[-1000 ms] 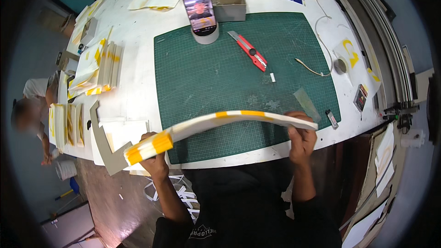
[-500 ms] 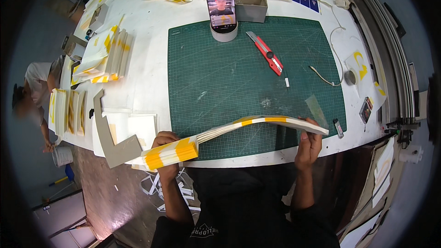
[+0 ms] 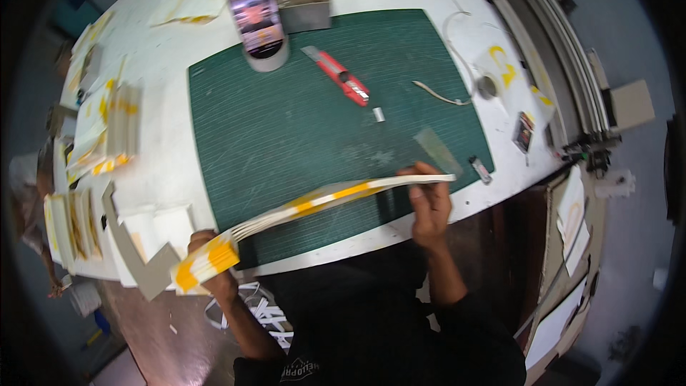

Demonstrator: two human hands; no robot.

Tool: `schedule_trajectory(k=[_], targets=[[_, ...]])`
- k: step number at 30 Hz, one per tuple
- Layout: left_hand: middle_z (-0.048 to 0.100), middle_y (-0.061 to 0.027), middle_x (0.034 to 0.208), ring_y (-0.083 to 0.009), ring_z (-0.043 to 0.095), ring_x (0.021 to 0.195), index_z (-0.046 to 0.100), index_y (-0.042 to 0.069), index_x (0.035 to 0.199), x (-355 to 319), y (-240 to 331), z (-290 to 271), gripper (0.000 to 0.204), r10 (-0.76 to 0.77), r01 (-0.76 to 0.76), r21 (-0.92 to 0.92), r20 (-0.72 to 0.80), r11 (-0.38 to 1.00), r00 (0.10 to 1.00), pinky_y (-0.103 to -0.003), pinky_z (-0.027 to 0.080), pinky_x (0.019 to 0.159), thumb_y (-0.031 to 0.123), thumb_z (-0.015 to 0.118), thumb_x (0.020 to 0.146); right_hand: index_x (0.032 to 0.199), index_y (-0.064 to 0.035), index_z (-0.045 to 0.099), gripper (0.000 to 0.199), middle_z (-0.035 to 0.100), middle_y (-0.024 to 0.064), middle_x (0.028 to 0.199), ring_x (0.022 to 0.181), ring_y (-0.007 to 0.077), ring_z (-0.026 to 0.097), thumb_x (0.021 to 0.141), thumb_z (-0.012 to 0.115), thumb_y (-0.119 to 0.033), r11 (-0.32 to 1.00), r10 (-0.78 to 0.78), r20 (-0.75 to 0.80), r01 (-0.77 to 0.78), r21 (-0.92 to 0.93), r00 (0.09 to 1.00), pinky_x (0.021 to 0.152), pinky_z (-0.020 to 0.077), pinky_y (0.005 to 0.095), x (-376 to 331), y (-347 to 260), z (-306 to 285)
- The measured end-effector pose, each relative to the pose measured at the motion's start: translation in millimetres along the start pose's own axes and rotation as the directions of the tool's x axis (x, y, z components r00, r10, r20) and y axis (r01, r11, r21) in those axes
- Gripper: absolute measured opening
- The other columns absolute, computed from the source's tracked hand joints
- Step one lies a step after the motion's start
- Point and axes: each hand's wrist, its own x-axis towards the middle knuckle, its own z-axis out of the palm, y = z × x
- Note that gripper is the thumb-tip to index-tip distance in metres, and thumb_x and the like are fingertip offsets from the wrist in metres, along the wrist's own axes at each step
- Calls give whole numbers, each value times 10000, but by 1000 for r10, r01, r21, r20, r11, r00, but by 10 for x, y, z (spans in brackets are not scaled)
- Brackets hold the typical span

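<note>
A long stack of white paper strips with yellow patches (image 3: 304,205) stretches between my two hands above the near edge of the green cutting mat (image 3: 286,121). My left hand (image 3: 223,286) is closed round its thick left end, where the layered, folded-looking edges show; that end hides part of the fingers. At the thin right end, my right hand (image 3: 431,213) pinches the stack between thumb and fingers. The stack bends in a shallow curve. Beside my left hand lies an angular grey cardboard piece (image 3: 151,271). On the mat rests a red utility knife (image 3: 339,77), its blade extended.
A phone (image 3: 256,18) stands on a round white base behind the mat, beside a grey box (image 3: 306,7). Bundles of yellow-and-white paper (image 3: 118,129) stand at the left. A cable (image 3: 439,96) lies on the right. Another person (image 3: 32,193) is at the far left, blurred.
My view has turned, so the table appears shifted left and tilted. The stack has flattened from a higher arch into a shallower curve. Both hands keep their hold.
</note>
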Motion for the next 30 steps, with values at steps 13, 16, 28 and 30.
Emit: schedule_trajectory(k=[13, 16, 28, 30], targets=[[602, -227, 1489, -357, 601, 1370, 383, -44, 1566, -295, 102, 238, 685, 30, 42, 212, -328, 976, 944, -476, 490, 1159, 380, 602, 1076, 1549, 137, 350, 566, 524, 323, 1521, 1443, 355, 516, 1018, 508, 23, 989, -147, -130, 142, -50, 981, 1211, 373, 451, -128, 17, 177], [527, -228, 1571, -358, 517, 1459, 345, -35, 1596, -308, 145, 315, 650, 65, -6, 176, -330, 984, 942, -492, 453, 1192, 316, 558, 1093, 1553, 143, 340, 583, 499, 340, 1543, 1467, 371, 494, 1005, 504, 32, 983, -160, -121, 146, -112, 980, 1223, 359, 460, -117, -13, 183], [543, -234, 1559, -361, 490, 1474, 455, -74, 1543, -287, 12, 246, 538, 76, -17, 193, -302, 981, 950, -475, 402, 1217, 193, 541, 1084, 1500, 149, 443, 515, 545, 289, 1524, 1445, 348, 514, 1026, 535, -30, 996, -73, -139, 66, -58, 988, 1223, 352, 448, -104, -30, 161], [587, -225, 1521, -349, 423, 1522, 577, -93, 1451, -238, 105, 275, 453, 85, -2, 245, -328, 969, 941, -489, 316, 1258, 164, 549, 1079, 1507, 149, 439, 515, 552, 292, 1510, 1436, 348, 521, 1027, 530, -15, 992, -108, -143, 98, -76, 984, 1212, 372, 447, -116, 19, 131]])
